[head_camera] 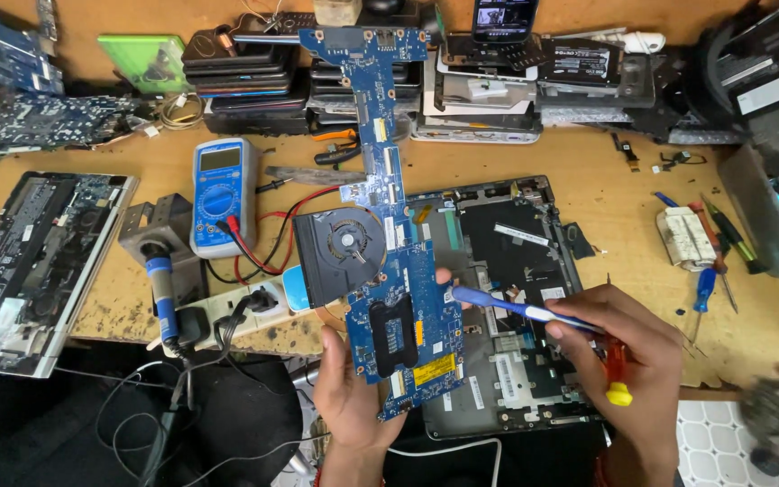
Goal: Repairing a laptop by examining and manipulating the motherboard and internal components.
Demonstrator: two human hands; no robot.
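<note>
Left hand grips the long blue laptop motherboard, already lifted out above the open grey laptop chassis; right hand clutches a blue-handled brush mid-board, so cleaning looks unfinished.

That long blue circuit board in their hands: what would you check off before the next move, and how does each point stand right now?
1. The long blue circuit board is supported: ok, the left hand holds its lower end from beneath.
2. The blue-handled brush is gripped: ok, the right hand holds it, its tip at the board's right edge.
3. The right hand carries only one tool: not ok, a red and yellow screwdriver is tucked in it too.
4. The black cooling fan is fixed to the board: cannot tell.
5. The open grey laptop base lies flat under the board: ok.
6. Leads of the blue multimeter are away from the board: cannot tell, they run close to the fan.
</note>
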